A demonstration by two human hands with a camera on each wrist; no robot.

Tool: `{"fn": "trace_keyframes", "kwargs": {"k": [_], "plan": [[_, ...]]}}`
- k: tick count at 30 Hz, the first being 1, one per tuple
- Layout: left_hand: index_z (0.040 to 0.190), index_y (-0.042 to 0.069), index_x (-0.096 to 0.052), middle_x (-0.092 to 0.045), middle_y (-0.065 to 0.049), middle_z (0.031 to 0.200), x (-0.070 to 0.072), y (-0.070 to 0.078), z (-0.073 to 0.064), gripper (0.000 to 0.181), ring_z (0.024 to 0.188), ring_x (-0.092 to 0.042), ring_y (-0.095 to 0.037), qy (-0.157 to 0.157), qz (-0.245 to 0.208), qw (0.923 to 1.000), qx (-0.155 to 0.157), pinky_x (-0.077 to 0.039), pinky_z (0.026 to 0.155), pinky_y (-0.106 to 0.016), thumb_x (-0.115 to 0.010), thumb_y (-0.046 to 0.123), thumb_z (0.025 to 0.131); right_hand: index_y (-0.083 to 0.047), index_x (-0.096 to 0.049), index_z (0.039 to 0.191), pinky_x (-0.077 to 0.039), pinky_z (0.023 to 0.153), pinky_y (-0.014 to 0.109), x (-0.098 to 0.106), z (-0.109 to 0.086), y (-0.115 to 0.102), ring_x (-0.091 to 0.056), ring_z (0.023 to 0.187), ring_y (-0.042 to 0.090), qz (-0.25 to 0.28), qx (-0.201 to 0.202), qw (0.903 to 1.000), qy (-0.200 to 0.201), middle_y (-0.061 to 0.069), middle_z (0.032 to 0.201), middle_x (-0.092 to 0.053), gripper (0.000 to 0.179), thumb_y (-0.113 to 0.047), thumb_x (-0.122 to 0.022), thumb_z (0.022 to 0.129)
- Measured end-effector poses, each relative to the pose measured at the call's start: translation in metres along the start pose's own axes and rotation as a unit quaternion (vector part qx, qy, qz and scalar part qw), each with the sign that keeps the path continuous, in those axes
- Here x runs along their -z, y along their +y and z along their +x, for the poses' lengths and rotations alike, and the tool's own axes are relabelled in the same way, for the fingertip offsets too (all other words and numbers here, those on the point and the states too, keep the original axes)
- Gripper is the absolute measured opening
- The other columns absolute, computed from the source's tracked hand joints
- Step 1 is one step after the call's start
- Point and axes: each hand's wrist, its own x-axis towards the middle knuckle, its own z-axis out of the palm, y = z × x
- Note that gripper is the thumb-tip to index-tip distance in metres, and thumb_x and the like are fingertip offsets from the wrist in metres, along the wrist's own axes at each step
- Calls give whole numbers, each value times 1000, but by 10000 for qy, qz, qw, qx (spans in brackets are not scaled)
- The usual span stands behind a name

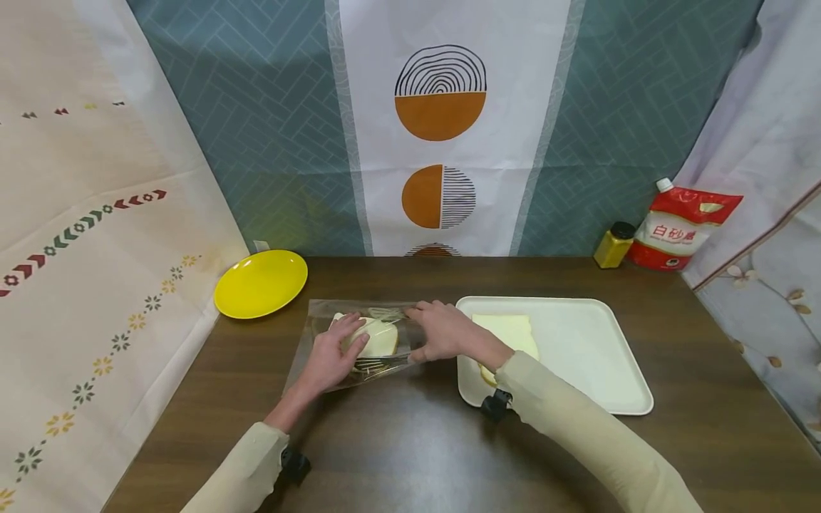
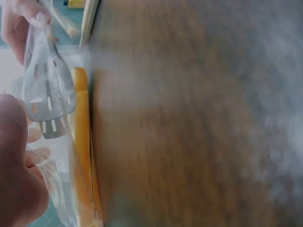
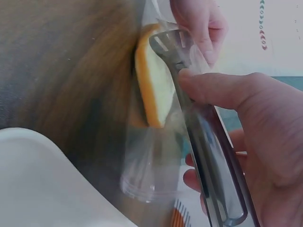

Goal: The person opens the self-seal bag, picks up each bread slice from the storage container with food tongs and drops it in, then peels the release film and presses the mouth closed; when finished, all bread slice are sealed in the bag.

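A slice of bread with a brown crust lies inside a clear plastic bag on the table. My left hand holds the bag at its left part, the film between thumb and fingers in the left wrist view. From the right, my right hand grips metal tongs, thumb on one arm and fingers on the other side. Over the bread reach the slotted tong ends, with clear film around them. Whether they still touch the slice I cannot tell.
Right of the bag stands a white tray with more bread, partly under my right forearm. A yellow plate is at the back left. A yellow jar and a red-and-white pouch stand at the back right.
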Motion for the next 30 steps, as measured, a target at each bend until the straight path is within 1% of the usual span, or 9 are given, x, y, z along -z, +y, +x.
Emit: {"fn": "trace_keyframes", "kwargs": {"k": [3, 7, 12, 16, 19, 22, 26, 30], "plan": [[120, -7, -68, -62, -26, 129, -1, 1, -1, 32, 125, -54, -42, -50, 6, 9999, 88, -36, 106, -61, -70, 12, 94, -4, -50, 146, -48, 95, 50, 3, -2, 1, -54, 119, 37, 70, -3, 10000, -51, 14, 140, -53, 84, -47, -80, 80], [120, -6, -69, -63, -25, 128, -2, 2, -1, 32, 123, -57, -40, -46, 19, 9999, 136, -42, 103, -57, -70, 13, 94, -3, -51, 145, -48, 92, 51, 6, -8, 5, -54, 118, 38, 48, -56, 9999, -101, 14, 137, -54, 83, -47, -79, 81], [118, -7, -69, -65, -26, 124, -3, 3, 1, 30, 119, -59, -41, 93, -5, 10000, -32, -45, 99, -57, -71, 9, 93, 0, -52, 142, -51, 88, 51, 16, -26, 11, -57, 112, 38, -10, -268, 9996, -68, 16, 133, -56, 82, -47, -80, 81], [117, -8, -70, -65, -26, 122, -3, 2, 3, 30, 118, -60, -41, 149, 9, 9998, -136, -45, 99, -57, -71, 9, 93, 3, -55, 137, -53, 84, 50, 25, -50, 16, -60, 107, 37, -144, -573, 9982, 31, 17, 128, -59, 81, -49, -80, 80], [118, -7, -70, -66, -26, 122, -2, 1, 3, 30, 118, -60, -42, 136, -3, 9998, -132, -45, 99, -57, -72, 9, 92, 5, -56, 133, -54, 79, 50, 29, -72, 21, -62, 103, 37, -79, -810, 9965, 201, 18, 123, -60, 78, -48, -81, 80], [119, -6, -69, -66, -25, 122, -2, 0, 3, 32, 120, -59, -41, 68, -14, 10000, -38, -44, 100, -57, -72, 10, 92, 6, -56, 130, -55, 74, 49, 28, -93, 28, -63, 97, 35, 140, -1072, 9931, 463, 17, 116, -61, 77, -46, -81, 79], [122, -5, -69, -65, -23, 124, -2, 0, 3, 33, 122, -58, -40, -64, -2, 10000, 36, -43, 101, -57, -71, 14, 94, 5, -56, 128, -54, 66, 46, 23, -119, 37, -62, 88, 31, 425, -1455, 9854, 779, 14, 107, -60, 76, -47, -81, 78], [120, -6, -69, -66, -25, 122, -3, 2, 6, 33, 119, -59, -41, -38, -29, 9999, -110, -44, 100, -57, -72, 13, 93, 4, -56, 128, -52, 60, 46, 20, -140, 45, -60, 84, 29, 470, -1671, 9792, 1055, 12, 102, -59, 77, -48, -81, 78]]}}
